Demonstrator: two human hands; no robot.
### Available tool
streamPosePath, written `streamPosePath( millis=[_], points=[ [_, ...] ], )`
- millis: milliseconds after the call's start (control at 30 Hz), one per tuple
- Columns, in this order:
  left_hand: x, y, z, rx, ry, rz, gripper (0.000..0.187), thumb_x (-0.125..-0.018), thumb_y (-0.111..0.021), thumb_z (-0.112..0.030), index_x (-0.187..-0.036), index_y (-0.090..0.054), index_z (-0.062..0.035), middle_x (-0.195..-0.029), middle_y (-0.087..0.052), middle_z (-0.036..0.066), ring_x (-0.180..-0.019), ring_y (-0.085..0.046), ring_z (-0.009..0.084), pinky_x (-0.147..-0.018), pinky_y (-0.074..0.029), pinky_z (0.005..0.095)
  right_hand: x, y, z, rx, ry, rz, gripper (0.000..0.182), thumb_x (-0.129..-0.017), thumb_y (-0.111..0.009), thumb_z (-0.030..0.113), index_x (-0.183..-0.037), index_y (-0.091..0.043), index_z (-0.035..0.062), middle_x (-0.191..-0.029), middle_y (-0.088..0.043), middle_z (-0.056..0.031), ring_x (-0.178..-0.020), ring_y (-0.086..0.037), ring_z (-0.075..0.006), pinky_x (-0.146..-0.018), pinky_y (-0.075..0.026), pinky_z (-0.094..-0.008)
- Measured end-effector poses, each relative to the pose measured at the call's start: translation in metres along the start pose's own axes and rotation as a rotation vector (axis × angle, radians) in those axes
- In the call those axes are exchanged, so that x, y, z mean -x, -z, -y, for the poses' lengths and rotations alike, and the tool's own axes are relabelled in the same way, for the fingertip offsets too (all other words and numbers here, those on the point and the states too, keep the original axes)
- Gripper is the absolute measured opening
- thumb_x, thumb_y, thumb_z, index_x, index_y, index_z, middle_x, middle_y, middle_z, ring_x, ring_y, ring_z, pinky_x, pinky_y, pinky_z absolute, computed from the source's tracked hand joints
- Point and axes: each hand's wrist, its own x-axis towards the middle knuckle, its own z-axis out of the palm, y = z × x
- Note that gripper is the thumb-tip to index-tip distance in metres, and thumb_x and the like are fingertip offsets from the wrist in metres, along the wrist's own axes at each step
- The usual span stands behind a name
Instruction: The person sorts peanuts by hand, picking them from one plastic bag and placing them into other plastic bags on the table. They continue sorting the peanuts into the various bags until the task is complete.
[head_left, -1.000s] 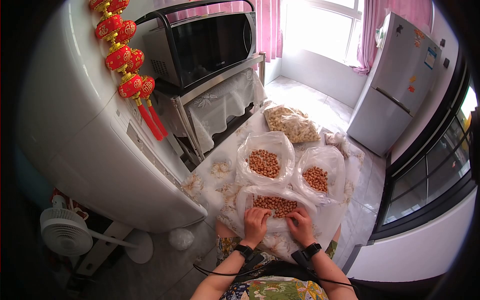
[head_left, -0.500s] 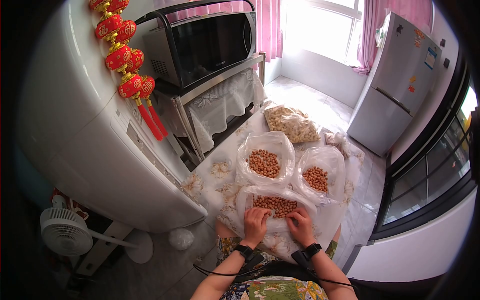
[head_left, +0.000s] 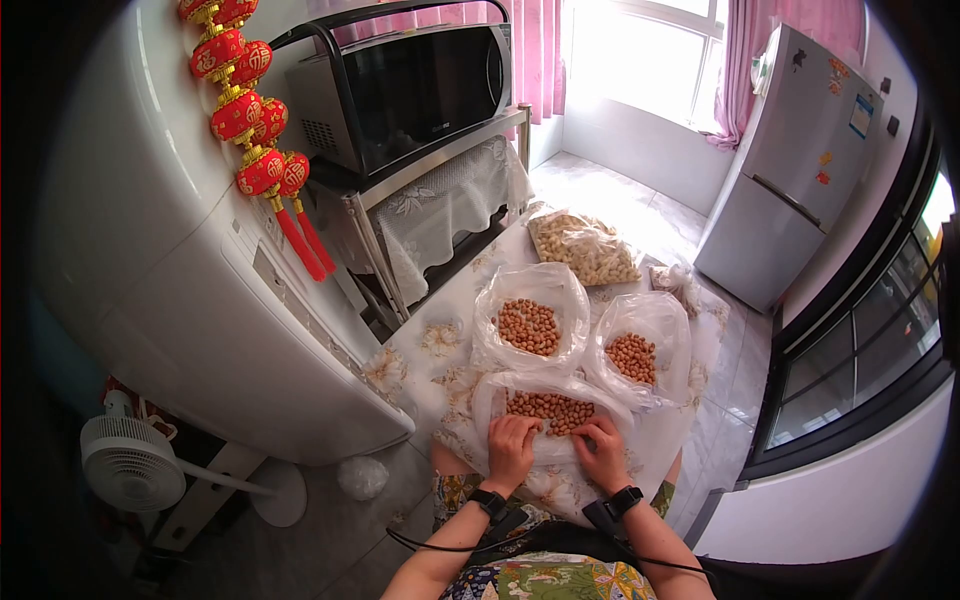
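Note:
In the head view, a clear plastic bag (head_left: 482,398) lies spread open nearest to me, with reddish-brown peanut kernels (head_left: 550,408) in it. My left hand (head_left: 511,446) is at the near left of these kernels, fingers curled and pinched together. At their near right is my right hand (head_left: 601,454), its fingertips also closed and close to the kernels. What either pinch holds is too small to make out. Beyond stand two more open plastic bags: a left one (head_left: 572,292) and a right one (head_left: 672,325), each with similar kernels at the bottom.
A fuller bag of pale nuts (head_left: 585,250) and a small tied bag (head_left: 676,287) sit at the table's far end. The patterned tablecloth (head_left: 440,342) reaches a microwave stand (head_left: 365,235). A fan (head_left: 135,462) and a crumpled plastic bag (head_left: 362,478) are at lower left.

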Motion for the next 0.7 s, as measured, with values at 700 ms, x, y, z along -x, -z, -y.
streamPosePath(
  millis=[700],
  points=[
    [-0.0004, 0.0000, 0.0001, 0.007, -0.003, 0.001, 0.010, -0.092, -0.067, -0.009, -0.102, -0.070, -0.0100, -0.098, -0.072, 0.005, -0.099, -0.065, 0.0281, -0.096, -0.045, 0.0439, -0.0007, 0.0007, 0.0019, -0.002, -0.009, 0.000, 0.012, -0.082, -0.076, 0.004, -0.094, -0.073, 0.0042, -0.100, -0.067, -0.0123, -0.093, -0.067, -0.0324, -0.079, -0.056, -0.0405]
  ],
)
